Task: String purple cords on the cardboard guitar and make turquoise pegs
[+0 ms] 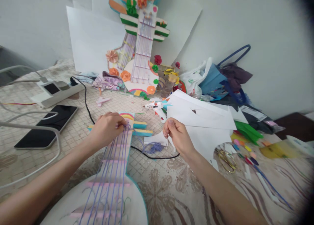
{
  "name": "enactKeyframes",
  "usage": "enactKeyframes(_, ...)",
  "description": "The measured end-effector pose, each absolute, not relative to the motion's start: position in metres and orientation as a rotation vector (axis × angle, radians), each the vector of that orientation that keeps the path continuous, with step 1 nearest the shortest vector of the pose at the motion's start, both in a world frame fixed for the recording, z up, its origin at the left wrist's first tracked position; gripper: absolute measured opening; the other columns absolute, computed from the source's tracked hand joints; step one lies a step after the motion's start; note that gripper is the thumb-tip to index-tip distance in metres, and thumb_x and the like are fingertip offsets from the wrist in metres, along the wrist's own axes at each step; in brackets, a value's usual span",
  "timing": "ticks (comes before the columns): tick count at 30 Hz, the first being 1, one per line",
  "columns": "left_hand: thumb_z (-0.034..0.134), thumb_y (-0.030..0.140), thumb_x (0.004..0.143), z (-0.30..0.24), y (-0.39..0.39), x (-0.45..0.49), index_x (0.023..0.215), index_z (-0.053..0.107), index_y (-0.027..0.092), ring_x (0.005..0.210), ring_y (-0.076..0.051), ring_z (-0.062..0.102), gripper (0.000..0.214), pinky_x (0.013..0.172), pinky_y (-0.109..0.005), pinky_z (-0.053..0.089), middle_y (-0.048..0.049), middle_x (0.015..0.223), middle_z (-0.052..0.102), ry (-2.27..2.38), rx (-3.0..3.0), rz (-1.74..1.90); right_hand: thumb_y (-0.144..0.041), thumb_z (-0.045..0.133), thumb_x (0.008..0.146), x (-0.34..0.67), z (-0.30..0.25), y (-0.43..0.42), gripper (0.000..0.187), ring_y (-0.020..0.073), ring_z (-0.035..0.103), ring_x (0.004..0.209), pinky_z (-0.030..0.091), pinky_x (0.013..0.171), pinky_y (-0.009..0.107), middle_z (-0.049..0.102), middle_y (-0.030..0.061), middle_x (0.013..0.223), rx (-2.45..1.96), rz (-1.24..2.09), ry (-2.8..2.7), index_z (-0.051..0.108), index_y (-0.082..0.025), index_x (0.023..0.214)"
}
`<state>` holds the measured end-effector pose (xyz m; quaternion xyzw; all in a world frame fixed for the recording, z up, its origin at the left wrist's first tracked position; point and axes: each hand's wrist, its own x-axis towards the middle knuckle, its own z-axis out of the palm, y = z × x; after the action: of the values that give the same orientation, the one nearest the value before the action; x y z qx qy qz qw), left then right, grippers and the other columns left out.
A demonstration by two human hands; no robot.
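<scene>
A white cardboard guitar (133,192) with a teal edge lies in front of me, its neck pointing away. Purple yarn strings (107,181) run along it over pink strips. At the top of the neck, my left hand (106,128) is closed, thumb and fingertips pinching the purple yarn beside a painted rainbow. My right hand (178,135) is raised to the right of the neck with its fingers curled together; what they hold, if anything, is too small to make out. Between the hands, a loose tangle of purple yarn (155,147) lies on the cloth.
Decorated cardboard guitars (144,55) lean on the wall. A glue gun (154,105), white paper sheets (201,110) and gold-handled scissors (226,160) lie ahead and right. On the left are a phone (46,127), a power strip (56,95) and cables. A black cord (152,156) passes the guitar neck.
</scene>
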<state>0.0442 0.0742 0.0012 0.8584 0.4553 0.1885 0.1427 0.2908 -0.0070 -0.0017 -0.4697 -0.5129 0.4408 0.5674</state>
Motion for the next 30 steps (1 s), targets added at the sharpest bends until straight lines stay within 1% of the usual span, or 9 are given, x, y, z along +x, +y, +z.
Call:
enactKeyframes(5, 0.046, 0.022, 0.076, 0.002, 0.073, 0.044, 0.080, 0.069, 0.018, 0.091, -0.025, 0.061, 0.024, 0.083, -0.037, 0.045, -0.0063, 0.088, 0.069, 1.325, 2.468, 0.541, -0.060, 0.051, 0.084, 0.289, 0.000, -0.005, 0.046, 0.0123, 0.056, 0.056, 0.041, 0.050, 0.025, 0.054, 0.0001, 0.062, -1.054, 1.191, -1.063, 0.060, -0.016, 0.073)
enactKeyframes(8, 0.047, 0.021, 0.076, 0.002, 0.073, 0.043, 0.080, 0.069, 0.018, 0.090, -0.024, 0.061, 0.023, 0.083, -0.036, 0.045, -0.0061, 0.087, 0.069, 1.323, 2.472, 0.541, -0.062, 0.050, 0.083, 0.290, 0.001, -0.004, 0.048, 0.0128, 0.058, 0.059, 0.044, 0.053, 0.026, 0.056, 0.0007, 0.066, -1.014, 1.251, -1.034, 0.062, -0.016, 0.079)
enactKeyframes(10, 0.047, 0.021, 0.076, 0.001, 0.074, 0.043, 0.080, 0.069, 0.018, 0.090, -0.024, 0.061, 0.023, 0.083, -0.035, 0.045, -0.0059, 0.087, 0.069, 1.322, 2.476, 0.545, -0.057, 0.053, 0.084, 0.291, 0.000, -0.004, 0.042, 0.0123, 0.058, 0.062, 0.044, 0.056, 0.025, 0.056, 0.0004, 0.068, -1.015, 1.253, -1.060, 0.063, -0.017, 0.081)
enactKeyframes(13, 0.047, 0.021, 0.076, 0.001, 0.074, 0.044, 0.081, 0.069, 0.018, 0.091, -0.023, 0.061, 0.023, 0.083, -0.035, 0.045, -0.0057, 0.088, 0.069, 1.326, 2.475, 0.548, -0.041, 0.069, 0.078, 0.293, -0.001, -0.005, 0.025, 0.0100, 0.056, 0.067, 0.045, 0.062, 0.023, 0.057, -0.0018, 0.072, -1.064, 1.224, -1.128, 0.063, -0.018, 0.086)
enactKeyframes(16, 0.047, 0.020, 0.076, 0.000, 0.074, 0.045, 0.081, 0.069, 0.018, 0.090, -0.023, 0.062, 0.023, 0.082, -0.034, 0.045, -0.0056, 0.088, 0.069, 1.331, 2.472, 0.545, -0.027, 0.077, 0.070, 0.294, -0.004, -0.004, 0.023, 0.0077, 0.054, 0.068, 0.046, 0.065, 0.020, 0.056, -0.0040, 0.073, -1.108, 1.170, -1.168, 0.064, -0.020, 0.088)
enactKeyframes(22, 0.047, 0.021, 0.075, 0.001, 0.074, 0.044, 0.082, 0.069, 0.018, 0.090, -0.023, 0.062, 0.024, 0.082, -0.034, 0.045, -0.0053, 0.088, 0.070, 1.316, 2.481, 0.546, -0.028, 0.075, 0.072, 0.294, -0.005, -0.004, 0.022, 0.0118, 0.064, 0.065, 0.053, 0.067, 0.027, 0.065, -0.0013, 0.071, -1.111, 1.149, -1.200, 0.066, -0.019, 0.089)
enactKeyframes(24, 0.046, 0.022, 0.075, 0.001, 0.074, 0.044, 0.081, 0.069, 0.018, 0.089, -0.024, 0.062, 0.024, 0.081, -0.035, 0.045, -0.0053, 0.087, 0.070, 1.318, 2.476, 0.550, -0.031, 0.070, 0.077, 0.292, -0.001, -0.006, 0.017, 0.0112, 0.061, 0.058, 0.051, 0.060, 0.026, 0.064, -0.0016, 0.064, -1.144, 1.091, -1.262, 0.066, -0.018, 0.087)
enactKeyframes(26, 0.046, 0.022, 0.075, 0.000, 0.075, 0.044, 0.081, 0.069, 0.018, 0.089, -0.024, 0.062, 0.024, 0.081, -0.035, 0.045, -0.0054, 0.087, 0.069, 1.315, 2.475, 0.555, -0.033, 0.065, 0.082, 0.291, 0.002, -0.009, 0.016, 0.0085, 0.054, 0.051, 0.046, 0.053, 0.022, 0.058, -0.0040, 0.056, -1.190, 1.002, -1.338, 0.064, -0.018, 0.084)
enactKeyframes(30, 0.046, 0.023, 0.075, 0.000, 0.075, 0.045, 0.080, 0.069, 0.018, 0.089, -0.024, 0.062, 0.024, 0.082, -0.035, 0.045, -0.0057, 0.087, 0.069, 1.318, 2.475, 0.553, -0.040, 0.056, 0.089, 0.289, 0.004, -0.015, 0.027, 0.0045, 0.039, 0.043, 0.032, 0.042, 0.018, 0.044, -0.0065, 0.052, -1.259, 0.896, -1.379, 0.059, -0.017, 0.074)
